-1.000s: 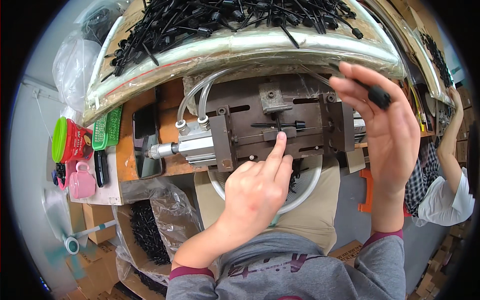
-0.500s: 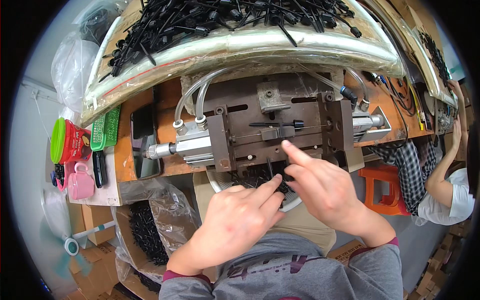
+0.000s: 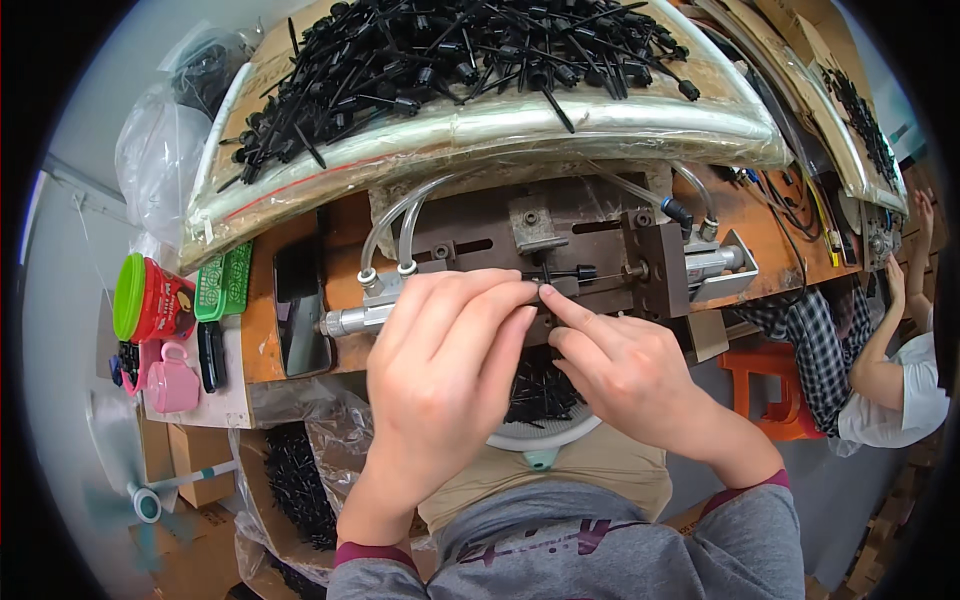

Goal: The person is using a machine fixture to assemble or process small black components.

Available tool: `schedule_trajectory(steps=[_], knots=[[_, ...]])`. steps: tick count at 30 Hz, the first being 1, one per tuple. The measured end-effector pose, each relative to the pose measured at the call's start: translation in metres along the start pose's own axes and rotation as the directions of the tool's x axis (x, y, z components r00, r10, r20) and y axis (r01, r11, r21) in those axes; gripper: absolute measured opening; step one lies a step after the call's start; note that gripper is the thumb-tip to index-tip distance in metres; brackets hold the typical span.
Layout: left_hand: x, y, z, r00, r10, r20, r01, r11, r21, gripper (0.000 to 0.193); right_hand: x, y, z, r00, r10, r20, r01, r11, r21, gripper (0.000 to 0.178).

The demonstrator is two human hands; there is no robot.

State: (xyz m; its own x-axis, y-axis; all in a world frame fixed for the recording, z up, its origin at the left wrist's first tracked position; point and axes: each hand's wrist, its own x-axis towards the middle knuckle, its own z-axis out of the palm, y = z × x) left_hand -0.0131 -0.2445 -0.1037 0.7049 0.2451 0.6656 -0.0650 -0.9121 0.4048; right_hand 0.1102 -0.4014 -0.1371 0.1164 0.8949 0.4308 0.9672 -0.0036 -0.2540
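Both hands meet at the middle of the view, over a dark metal press (image 3: 560, 250) bolted to an orange worktop (image 3: 265, 345). The left hand (image 3: 445, 365) comes up from six o'clock with its fingers curled forward, fingertips pinched on a thin black pin (image 3: 560, 273) that lies across the press. The right hand (image 3: 625, 370) sits at three o'clock of the left one, touching it, its forefinger stretched toward eleven o'clock so the tip rests on the same pin. Neither hand is spread open; both are closed down on that small part, though the exact grip under the fingers is hidden.

At twelve o'clock a curved tray (image 3: 480, 125) wrapped in clear film carries a heap of black pins (image 3: 450, 50). Clear hoses (image 3: 395, 225) loop from the press toward a silvery cylinder (image 3: 345, 320) at nine o'clock of the hands. Below the hands, a white bowl (image 3: 545, 435) holds more black pieces. Far off at nine o'clock stand a red tub with a green lid (image 3: 145, 298), a green basket (image 3: 225, 282) and a pink cup (image 3: 172, 378). A dark phone (image 3: 298, 305) lies on the worktop beside the basket. At three o'clock another person (image 3: 885, 370) sits by an orange stool (image 3: 765, 370).
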Motion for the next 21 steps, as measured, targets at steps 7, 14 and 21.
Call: schedule_trajectory(steps=[7,14,21], knots=[[0.001,0.002,0.033,0.976,-0.018,0.218,0.005,0.998,0.06,0.019,0.043,0.029,-0.06,0.984,-0.129,-0.123,0.143,0.984,0.109,0.024],[0.0,0.011,0.071,0.965,-0.105,0.239,0.025,0.949,0.315,0.023,0.141,0.121,-0.08,0.945,0.062,-0.32,-0.167,0.935,-0.314,0.023],[-0.006,0.017,0.083,0.975,-0.185,0.121,0.129,0.921,0.368,0.028,0.166,0.142,-0.056,0.897,0.384,-0.216,-0.418,0.898,-0.14,0.025]])
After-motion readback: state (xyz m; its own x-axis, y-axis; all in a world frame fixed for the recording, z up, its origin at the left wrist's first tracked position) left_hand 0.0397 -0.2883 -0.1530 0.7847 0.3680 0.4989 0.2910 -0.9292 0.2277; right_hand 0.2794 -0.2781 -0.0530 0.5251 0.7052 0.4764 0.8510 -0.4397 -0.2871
